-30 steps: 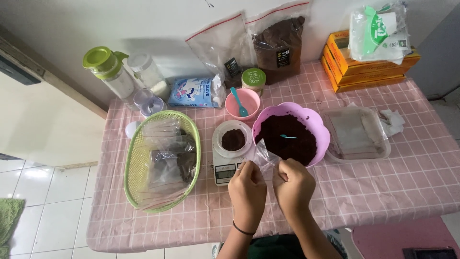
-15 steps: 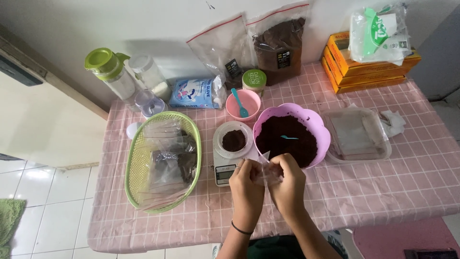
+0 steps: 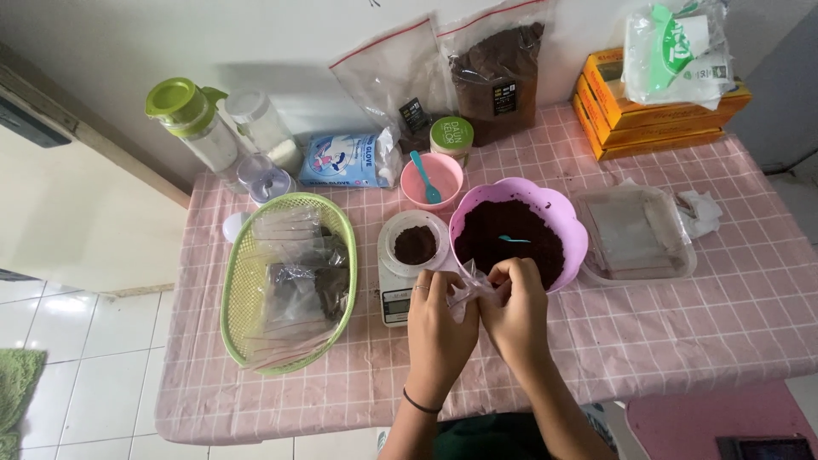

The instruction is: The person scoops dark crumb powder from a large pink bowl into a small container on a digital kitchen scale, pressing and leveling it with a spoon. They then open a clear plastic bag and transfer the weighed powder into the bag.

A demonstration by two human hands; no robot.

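My left hand (image 3: 436, 319) and my right hand (image 3: 512, 302) meet at the table's front, both pinching a small clear plastic bag (image 3: 467, 287) between them. Just beyond the hands stands a purple bowl (image 3: 569, 223) full of dark brown powder, with a teal spoon (image 3: 513, 239) lying in it. Left of the bowl, a white kitchen scale (image 3: 394, 291) carries a small dish of the same powder (image 3: 415, 244).
A green basket (image 3: 234, 290) with several filled clear bags lies at the left. A pink bowl with a teal spoon (image 3: 432, 180), a clear tray of empty bags (image 3: 635, 234), large powder bags (image 3: 498, 72), jars, a glove pack and yellow boxes (image 3: 656, 115) line the back.
My hands have drawn closer together around the small bag and shifted slightly left and toward me. Nothing else on the table has moved.
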